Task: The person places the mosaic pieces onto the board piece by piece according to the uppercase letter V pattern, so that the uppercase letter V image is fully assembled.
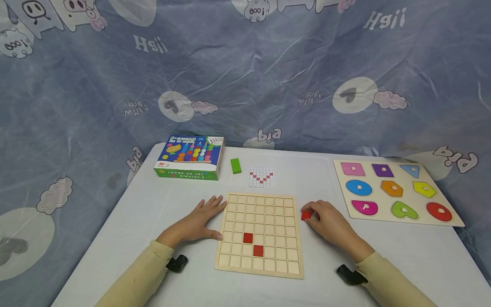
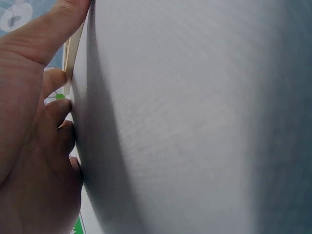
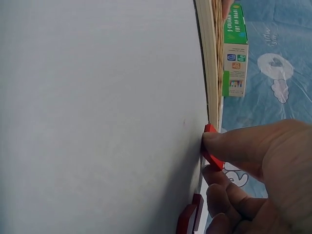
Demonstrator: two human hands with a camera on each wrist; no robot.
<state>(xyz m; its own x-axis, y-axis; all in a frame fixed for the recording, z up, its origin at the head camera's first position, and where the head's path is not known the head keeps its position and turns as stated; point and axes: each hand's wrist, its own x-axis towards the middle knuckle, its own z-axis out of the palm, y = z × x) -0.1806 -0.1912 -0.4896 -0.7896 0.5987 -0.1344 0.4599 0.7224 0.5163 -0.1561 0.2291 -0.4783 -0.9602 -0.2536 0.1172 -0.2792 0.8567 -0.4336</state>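
A wooden grid board (image 1: 259,272) lies flat on the white table, with two red square tiles (image 1: 248,238) set in cells diagonal to each other. Fingers spread, my left hand (image 1: 197,221) rests at the board's left edge; its thumb and a fingertip touch the rim. Just right of the board, my right hand (image 1: 331,224) pinches a red tile (image 3: 212,152) between thumb and fingers. Beneath that hand, the right wrist view shows more red tiles (image 3: 186,220) on the table, hidden in the head view. Behind the board lies a pattern card (image 1: 261,177) with red squares in a V.
A green block (image 1: 235,166) lies left of the card. At the back left stands a colourful toy box (image 1: 189,157). On the right is a shape puzzle board (image 1: 376,215) with knobbed pieces. A printed blue cloth (image 1: 245,76) hangs behind the table.
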